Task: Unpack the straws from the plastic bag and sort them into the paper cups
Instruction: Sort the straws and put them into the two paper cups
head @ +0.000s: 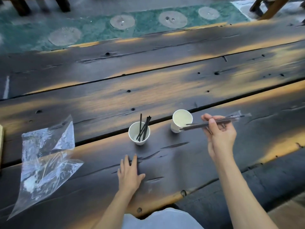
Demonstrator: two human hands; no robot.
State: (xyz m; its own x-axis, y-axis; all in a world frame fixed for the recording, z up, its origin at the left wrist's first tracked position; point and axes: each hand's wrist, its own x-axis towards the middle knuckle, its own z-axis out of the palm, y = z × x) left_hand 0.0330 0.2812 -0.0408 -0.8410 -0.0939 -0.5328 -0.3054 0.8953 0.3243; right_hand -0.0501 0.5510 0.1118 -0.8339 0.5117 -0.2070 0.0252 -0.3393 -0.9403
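right hand (220, 136) holds wrapped straws (212, 123) | left hand (130, 172) flat on table (165, 90)

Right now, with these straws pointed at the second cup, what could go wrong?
The empty right cup is light; the wrapped straws in your right hand could knock it over, since your left hand lies flat on the table, not steadying it. The clear wrapper may also go in with them. The loose plastic bag could blow away.

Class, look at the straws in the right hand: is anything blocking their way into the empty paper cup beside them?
Nothing visible does. The straws in the right hand already point over the empty paper cup, whose mouth is open.
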